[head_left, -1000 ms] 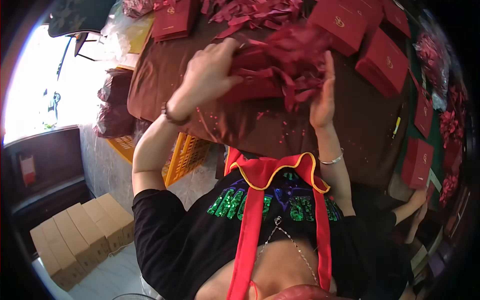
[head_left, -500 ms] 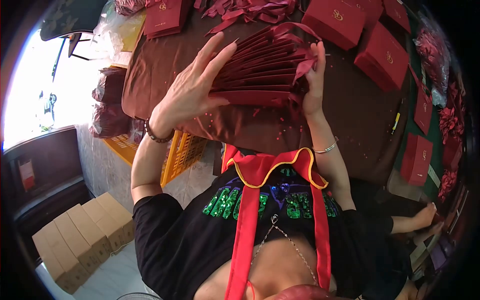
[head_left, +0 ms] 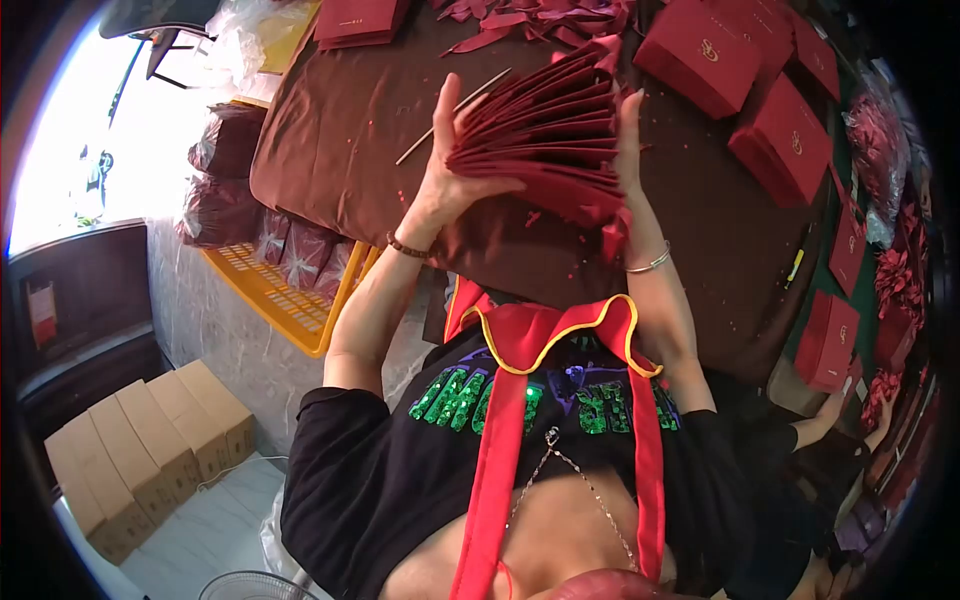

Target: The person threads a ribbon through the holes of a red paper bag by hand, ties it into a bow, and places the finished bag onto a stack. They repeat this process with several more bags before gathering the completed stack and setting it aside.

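Note:
Above the brown cloth-covered table (head_left: 340,150), a thick stack of dark red folded bags (head_left: 545,130) with ribbons is held between both hands. My left hand (head_left: 450,165) presses the stack's left end, thumb along the lower face and fingers raised behind. At the right end, my right hand (head_left: 630,145) grips the ribboned edge, its fingers pointing up. The layers fan out toward the top. A thin stick (head_left: 425,145) lies beside my left hand.
Red boxes (head_left: 700,60) and loose ribbons (head_left: 520,20) lie at the far side. A yellow marker (head_left: 794,268) is on the right. Yellow crate (head_left: 270,300) and cardboard boxes (head_left: 150,440) stand left. A co-worker's hand (head_left: 830,410) shows at right.
My left hand has shifted right and closer round the stack, which is now more compressed and tilted down at its right end. The thin stick has come into fuller view. The co-worker's hands moved.

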`<state>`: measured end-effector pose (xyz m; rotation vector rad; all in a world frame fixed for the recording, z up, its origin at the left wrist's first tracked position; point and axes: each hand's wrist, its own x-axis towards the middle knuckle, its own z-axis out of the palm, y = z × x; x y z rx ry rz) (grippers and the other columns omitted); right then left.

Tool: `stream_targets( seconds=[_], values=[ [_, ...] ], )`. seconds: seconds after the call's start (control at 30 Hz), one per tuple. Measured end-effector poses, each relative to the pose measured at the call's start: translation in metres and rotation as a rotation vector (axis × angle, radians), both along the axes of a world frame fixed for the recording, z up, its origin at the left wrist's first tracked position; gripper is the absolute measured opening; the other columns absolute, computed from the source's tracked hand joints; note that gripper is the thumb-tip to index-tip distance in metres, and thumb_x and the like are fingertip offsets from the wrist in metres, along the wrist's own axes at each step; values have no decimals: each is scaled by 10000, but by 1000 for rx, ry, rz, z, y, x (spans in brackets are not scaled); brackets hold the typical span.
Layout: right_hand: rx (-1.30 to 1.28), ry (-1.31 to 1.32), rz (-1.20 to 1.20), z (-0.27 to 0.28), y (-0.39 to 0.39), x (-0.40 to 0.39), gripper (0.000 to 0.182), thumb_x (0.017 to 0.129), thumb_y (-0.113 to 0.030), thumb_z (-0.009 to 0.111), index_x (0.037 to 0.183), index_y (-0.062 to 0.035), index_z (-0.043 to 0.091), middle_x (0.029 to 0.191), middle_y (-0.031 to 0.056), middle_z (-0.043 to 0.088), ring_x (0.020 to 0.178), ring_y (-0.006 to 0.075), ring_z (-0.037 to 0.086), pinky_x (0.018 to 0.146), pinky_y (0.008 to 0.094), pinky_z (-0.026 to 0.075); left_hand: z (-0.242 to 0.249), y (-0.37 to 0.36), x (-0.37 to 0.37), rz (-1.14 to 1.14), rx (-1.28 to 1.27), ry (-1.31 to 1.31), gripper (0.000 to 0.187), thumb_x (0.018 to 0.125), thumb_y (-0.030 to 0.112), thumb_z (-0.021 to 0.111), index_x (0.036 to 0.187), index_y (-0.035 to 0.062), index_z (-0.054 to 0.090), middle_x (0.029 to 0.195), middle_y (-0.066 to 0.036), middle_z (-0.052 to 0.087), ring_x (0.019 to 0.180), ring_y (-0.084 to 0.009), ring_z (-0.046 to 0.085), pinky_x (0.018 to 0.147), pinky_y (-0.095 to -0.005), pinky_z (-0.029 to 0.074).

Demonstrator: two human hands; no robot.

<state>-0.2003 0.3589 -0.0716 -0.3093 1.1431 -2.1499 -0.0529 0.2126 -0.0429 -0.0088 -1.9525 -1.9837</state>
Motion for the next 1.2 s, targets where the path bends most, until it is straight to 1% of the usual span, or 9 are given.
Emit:
stream_targets(
  seconds=[0.17, 0.23, 0.3, 0.4, 0.53, 0.57, 0.63, 0.7, 1.2],
  values=[
    [-28, 37, 304, 25, 27, 7, 897, 822, -721, 313, 1417, -64, 178, 1390, 120, 350, 1208, 229, 436, 1002, 359, 382, -4, -6, 0, 47, -230, -93, 1110, 562, -5, 830, 1406, 89, 115, 1246, -149, 480, 1106, -231, 527, 940, -353, 455],
    [-187, -70, 322, 6, 58, -6, 801, 844, -566, 526, 1407, -84, 221, 1325, 114, 414, 1142, 228, 491, 949, 359, 426, -3, -3, -3, 135, -215, -56, 1114, 556, 12, 839, 1401, 92, 117, 1243, -151, 483, 1094, -232, 535, 940, -355, 455],
    [338, 322, 700, 7, 87, -14, 776, 772, -451, 665, 1384, -103, 336, 1316, 105, 453, 1182, 234, 461, 1035, 400, 331, -1, 2, -5, 230, -203, -23, 1119, 549, 29, 848, 1396, 95, 120, 1240, -153, 485, 1081, -233, 543, 939, -357, 455],
    [418, 867, 579, 46, 69, 10, 759, 681, -260, 765, 1335, -95, 417, 1280, 95, 494, 1199, 240, 435, 1079, 398, 210, -3, 6, -7, 222, 4, 10, 1203, 537, 64, 864, 1419, 122, 48, 1291, -167, 428, 1133, -251, 502, 968, -381, 427],
    [540, 1455, 491, 22, 71, -4, 834, 656, -98, 772, 1341, -38, 299, 1180, 93, 516, 1144, 175, 443, 993, 305, 345, -6, -3, 6, -13, 6, 73, 1345, 538, 220, 883, 1429, 158, -122, 1432, -188, 218, 1290, -281, 314, 1046, -421, 316],
    [536, 1456, 498, 23, 72, -5, 834, 656, -98, 772, 1341, -38, 299, 1180, 93, 516, 1144, 175, 443, 993, 305, 345, -3, -7, 11, -115, 61, 53, 1382, 537, 279, 884, 1424, 164, -170, 1468, -188, 145, 1330, -290, 247, 1071, -428, 272],
    [446, 546, 521, 39, 69, 2, 837, 652, -87, 768, 1326, -20, 277, 1193, 84, 520, 1104, 168, 477, 961, 306, 379, 1, -11, 19, -154, 120, 89, 1272, 633, 423, 808, 1433, 164, -146, 1484, -181, 119, 1345, -291, 216, 1086, -420, 229],
    [469, 589, 539, 44, 69, 4, 840, 650, -84, 765, 1322, -21, 266, 1188, 86, 526, 1085, 173, 494, 950, 309, 391, 8, -16, 24, -210, 502, 71, 1082, 754, 481, 690, 1451, 162, -74, 1482, -176, 135, 1335, -291, 244, 1084, -411, 227],
    [530, 757, 553, 37, 70, 0, 876, 624, -9, 773, 1320, -38, 243, 1187, 64, 509, 1073, 161, 492, 930, 312, 422, 3, -35, 18, 71, 212, -28, 408, 940, 274, 503, 1215, -28, 515, 1147, -80, 582, 1064, -133, 520, 944, -292, 403]
  ],
)
